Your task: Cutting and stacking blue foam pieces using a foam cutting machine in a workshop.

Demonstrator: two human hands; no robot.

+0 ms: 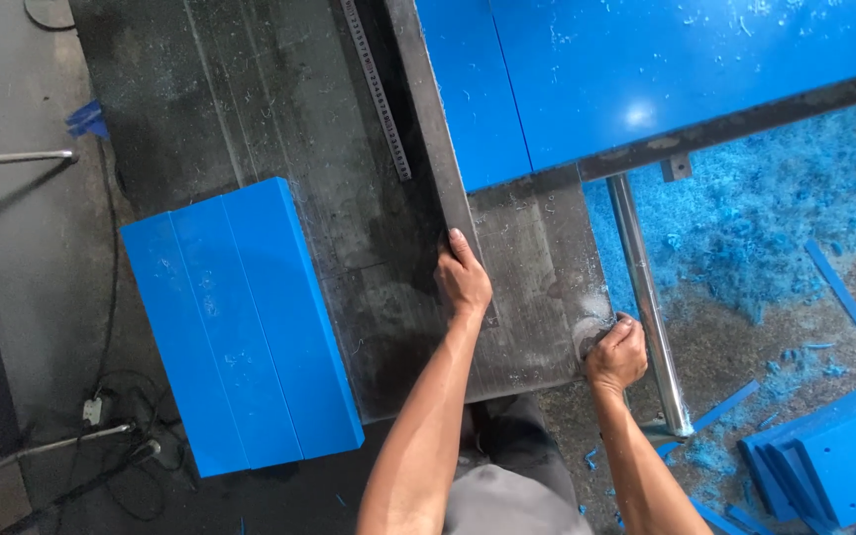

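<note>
Presently left hand [463,280] presses flat, open, on the metal fence bar [445,168], right hand [616,354] apparently fisted on a knob; slackened pressure could let the bar skew.

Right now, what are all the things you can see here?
Thick plastic slabs: three, blue, lying side by side on the left part of the worktable.
Worktable: one, dark grey metal, scratched, middle of the picture.
Guide bar: one, grey metal, running up the table from the left hand.
Ruler: one, silver, lying on the table beside the bar.
Big sheets: two that I can tell, blue, top right, dusted with chips.
Pole: one, shiny metal, standing beside the table's right edge.
Shavings: a pile, blue, on the floor at right.
Offcuts: a stack, blue, bottom right floor.
Cables: a few, black, bottom left floor.
Left hand: resting on the bar's end.
Right hand: gripping something small and dark at the table's edge.
</note>
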